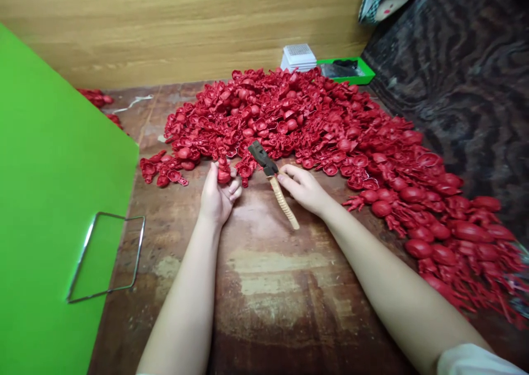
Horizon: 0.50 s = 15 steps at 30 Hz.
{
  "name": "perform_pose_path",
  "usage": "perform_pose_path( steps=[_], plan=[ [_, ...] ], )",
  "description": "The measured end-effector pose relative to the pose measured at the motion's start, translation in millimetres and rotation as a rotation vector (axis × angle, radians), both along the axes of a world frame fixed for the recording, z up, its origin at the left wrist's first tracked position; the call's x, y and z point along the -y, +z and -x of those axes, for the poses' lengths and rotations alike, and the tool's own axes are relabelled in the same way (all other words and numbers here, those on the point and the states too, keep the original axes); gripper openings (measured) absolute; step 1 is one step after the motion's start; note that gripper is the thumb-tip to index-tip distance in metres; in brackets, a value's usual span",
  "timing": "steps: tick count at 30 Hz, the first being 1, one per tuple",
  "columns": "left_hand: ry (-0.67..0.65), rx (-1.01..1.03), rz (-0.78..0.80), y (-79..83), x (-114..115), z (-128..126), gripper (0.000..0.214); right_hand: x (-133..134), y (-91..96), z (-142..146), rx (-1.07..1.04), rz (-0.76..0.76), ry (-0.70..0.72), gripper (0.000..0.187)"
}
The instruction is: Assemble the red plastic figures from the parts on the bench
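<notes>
My left hand [218,194] is closed round a small red plastic piece [223,173], held upright at the near edge of the pile. My right hand [303,188] grips a small hammer [270,179] by its pale wooden handle, with the dark metal head raised and pointing toward the red piece. A large heap of red plastic parts [314,127] spreads across the worn wooden table [268,287] just beyond both hands and runs down the right side.
A bright green board [45,199] with a wire handle [108,256] covers the left. A white box [298,57] and a green tray [347,69] stand behind the heap by the wooden wall. Dark patterned cloth [463,77] lies at the right.
</notes>
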State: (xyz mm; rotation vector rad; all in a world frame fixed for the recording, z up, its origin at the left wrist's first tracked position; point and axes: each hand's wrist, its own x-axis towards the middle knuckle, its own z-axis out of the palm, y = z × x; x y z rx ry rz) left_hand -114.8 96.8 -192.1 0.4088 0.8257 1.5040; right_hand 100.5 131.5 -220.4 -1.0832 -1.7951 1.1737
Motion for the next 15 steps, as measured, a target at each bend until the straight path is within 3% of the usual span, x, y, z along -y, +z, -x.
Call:
perform_pose_path(
  steps=[4, 8, 11, 15],
  plan=[
    [0.002, -0.035, -0.131, -7.9, 0.5, 1.0, 0.033, -0.4, -6.7, -1.4, -0.02, -0.008, 0.02, 0.028],
    [-0.019, -0.029, -0.182, -11.5, 0.6, 3.2, 0.035, 3.9, -3.9, 1.2, -0.033, 0.05, 0.03, 0.054],
    [-0.055, -0.032, -0.172, -11.6, 1.2, 4.2, 0.032, 7.3, 7.3, 0.1, 0.119, -0.052, -0.024, 0.063],
    [-0.125, -0.05, -0.189, -10.3, 3.0, 2.8, 0.05, 10.8, 20.5, -2.9, 0.378, -0.222, -0.076, 0.063]
  ],
)
